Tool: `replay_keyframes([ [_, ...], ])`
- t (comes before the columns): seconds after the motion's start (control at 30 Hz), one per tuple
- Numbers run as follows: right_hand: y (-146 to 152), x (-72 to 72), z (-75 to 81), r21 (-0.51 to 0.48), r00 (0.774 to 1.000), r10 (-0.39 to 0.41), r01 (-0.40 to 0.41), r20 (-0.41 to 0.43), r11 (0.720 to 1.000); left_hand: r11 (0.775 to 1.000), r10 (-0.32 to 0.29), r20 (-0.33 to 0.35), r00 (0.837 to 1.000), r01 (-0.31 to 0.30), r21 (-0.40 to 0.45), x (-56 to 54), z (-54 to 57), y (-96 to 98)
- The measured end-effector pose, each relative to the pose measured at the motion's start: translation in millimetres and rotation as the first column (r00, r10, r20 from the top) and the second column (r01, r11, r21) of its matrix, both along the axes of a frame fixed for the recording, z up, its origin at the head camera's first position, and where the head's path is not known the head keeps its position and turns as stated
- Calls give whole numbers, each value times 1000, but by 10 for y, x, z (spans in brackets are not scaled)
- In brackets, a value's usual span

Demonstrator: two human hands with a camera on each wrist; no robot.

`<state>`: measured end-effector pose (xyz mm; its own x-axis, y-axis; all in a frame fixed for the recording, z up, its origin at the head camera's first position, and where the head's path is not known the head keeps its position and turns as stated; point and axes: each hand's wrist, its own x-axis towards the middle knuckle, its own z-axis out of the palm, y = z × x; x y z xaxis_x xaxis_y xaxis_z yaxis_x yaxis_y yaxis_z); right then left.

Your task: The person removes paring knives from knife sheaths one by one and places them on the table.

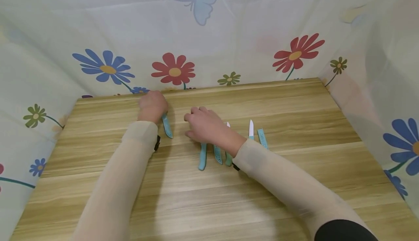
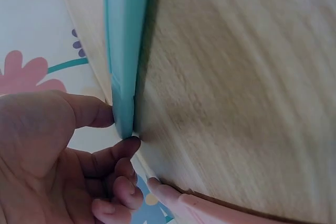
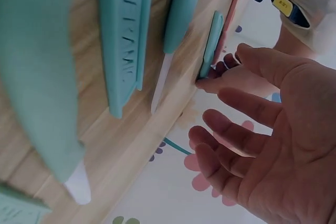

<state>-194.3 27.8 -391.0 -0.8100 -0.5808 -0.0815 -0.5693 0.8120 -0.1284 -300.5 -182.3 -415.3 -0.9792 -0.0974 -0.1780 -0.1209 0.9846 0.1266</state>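
Nearest, a turquoise-handled knife [image 1: 202, 157] is lying on the near side of the right hand's [image 1: 206, 125] loosely parted fingers; the right wrist view is showing its white blade [image 3: 161, 85], which the head view is losing behind that hand. Rightward, the sleeve [image 1: 278, 175] is partly blocking a green-handled knife [image 1: 228, 160]. Farthest, the left hand [image 1: 152, 106] is pinching a slim turquoise piece [image 1: 167, 126]; only wrist views are revealing a pink strip [image 2: 215, 211] beside its fingers.
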Motion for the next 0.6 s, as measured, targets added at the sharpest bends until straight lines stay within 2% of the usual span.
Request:
replay_keyframes([
  [0.2,-149,-100,-33,24,999,-6,5,41,1000,998,59,19,998,-59,0,10,6,52],
  [0.6,-420,-182,-133,26,998,-44,43,34,999,988,153,50,987,-152,-7,-6,5,127],
])
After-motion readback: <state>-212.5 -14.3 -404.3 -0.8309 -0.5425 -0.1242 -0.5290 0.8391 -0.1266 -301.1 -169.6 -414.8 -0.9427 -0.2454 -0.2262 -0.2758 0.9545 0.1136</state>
